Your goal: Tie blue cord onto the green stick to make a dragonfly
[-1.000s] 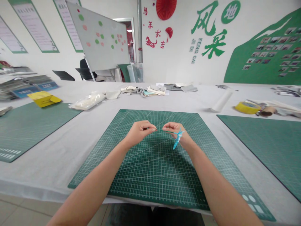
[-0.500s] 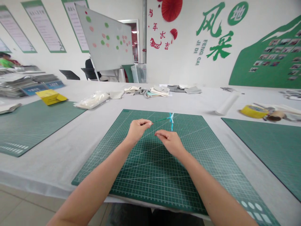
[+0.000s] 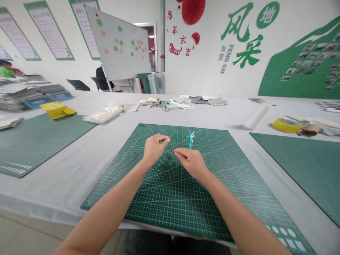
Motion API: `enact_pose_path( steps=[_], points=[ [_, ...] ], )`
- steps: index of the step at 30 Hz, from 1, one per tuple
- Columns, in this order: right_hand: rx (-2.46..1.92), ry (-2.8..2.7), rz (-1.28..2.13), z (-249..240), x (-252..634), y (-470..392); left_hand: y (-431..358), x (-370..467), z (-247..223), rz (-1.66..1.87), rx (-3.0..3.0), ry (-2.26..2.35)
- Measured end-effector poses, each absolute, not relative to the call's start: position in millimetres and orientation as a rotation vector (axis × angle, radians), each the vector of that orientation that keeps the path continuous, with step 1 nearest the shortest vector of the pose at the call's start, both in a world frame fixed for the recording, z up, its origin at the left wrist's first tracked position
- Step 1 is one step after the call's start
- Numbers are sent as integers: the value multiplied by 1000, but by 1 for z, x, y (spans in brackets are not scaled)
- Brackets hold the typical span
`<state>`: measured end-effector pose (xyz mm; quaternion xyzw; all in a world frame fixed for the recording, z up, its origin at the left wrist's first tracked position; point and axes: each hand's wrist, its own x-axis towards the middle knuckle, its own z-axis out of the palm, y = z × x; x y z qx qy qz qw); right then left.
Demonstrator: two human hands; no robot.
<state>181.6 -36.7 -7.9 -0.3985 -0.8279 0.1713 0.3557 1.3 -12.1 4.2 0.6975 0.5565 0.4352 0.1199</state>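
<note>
Since the earliest frame, the blue-and-white ornament has swung away from in front of my right wrist and now lies out beyond the right hand, held above the green cutting mat. Against the frame just before this one, the change is small: the ornament sits a touch lower and more to the left in my view, and both hands have barely shifted. My left hand pinches the near end of the thin green stem between thumb and fingers, so the stem's long axis runs sideways from that grip to the right, almost level across my view, with the ornament at its far end. The right hand is nearer the ornament, yet a gap shows between them — it is the left that carries the piece. My right thumb and fingers are drawn together beneath the stem in the view, apart from it; a reddish spot shows at their tips, and I cannot tell whether they grip anything small. Past the mat, a clear plastic bag and a pile of cloth pieces lie on the white-covered desk.
</note>
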Motion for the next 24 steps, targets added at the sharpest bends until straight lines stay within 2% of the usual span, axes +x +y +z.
enact_pose_path(
  steps=[7,13,19,24],
  points=[
    [-1000,-2009,127,-3,185,-40,-18,5,8,1105,2358,1675],
    [-1026,-1930,5,1,198,-33,-21,8,12,948,2581,1562],
    [-1083,-1883,51,2,209,-23,-22,10,14,842,2668,1367],
    [-1111,-1853,286,5,218,-14,-26,11,18,772,2643,1159]
  ],
)
